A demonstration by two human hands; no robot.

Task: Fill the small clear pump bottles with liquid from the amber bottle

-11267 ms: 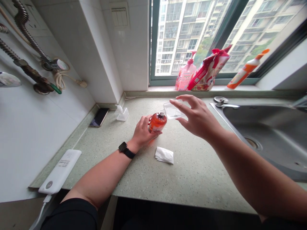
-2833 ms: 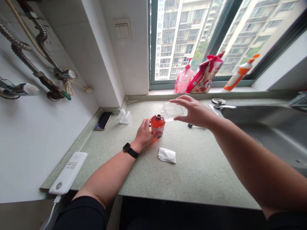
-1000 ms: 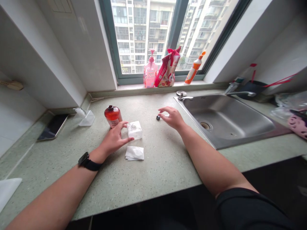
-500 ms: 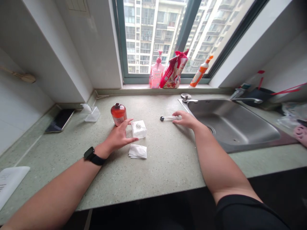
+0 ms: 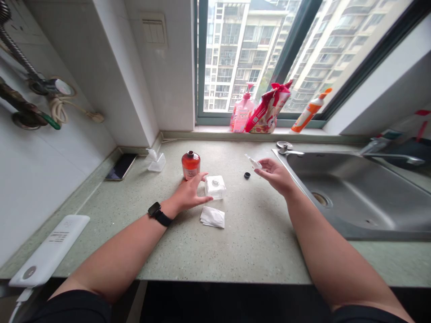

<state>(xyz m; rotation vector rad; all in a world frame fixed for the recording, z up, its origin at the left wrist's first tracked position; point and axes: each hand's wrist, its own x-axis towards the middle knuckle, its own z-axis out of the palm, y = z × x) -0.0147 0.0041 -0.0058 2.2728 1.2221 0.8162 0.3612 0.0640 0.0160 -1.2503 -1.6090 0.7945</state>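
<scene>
My left hand (image 5: 189,193) reaches round the left side of a clear square bottle (image 5: 215,188), thumb at its front corner and fingertips at its back corner. The bottle stands upright with an open round neck on top. Just behind that hand an amber-red bottle (image 5: 191,165) stands uncapped, its label partly covered by my fingers. My right hand (image 5: 274,175) pinches a small clear funnel (image 5: 255,163) above the counter, its narrow spout pointing left. Below the funnel lies a black cap (image 5: 247,175). A folded white tissue (image 5: 213,217) lies in front of the clear bottle.
A clear pump-top container (image 5: 156,162) and a phone (image 5: 121,167) are at the back left. A white power strip (image 5: 50,251) lies at the left edge. The steel sink (image 5: 357,197) is on the right. Bottles and a red bag (image 5: 269,110) line the sill.
My right hand has lifted the clear funnel off the counter and turned it, leaving the black cap behind. My left hand stays at the clear bottle. The view has shifted left.
</scene>
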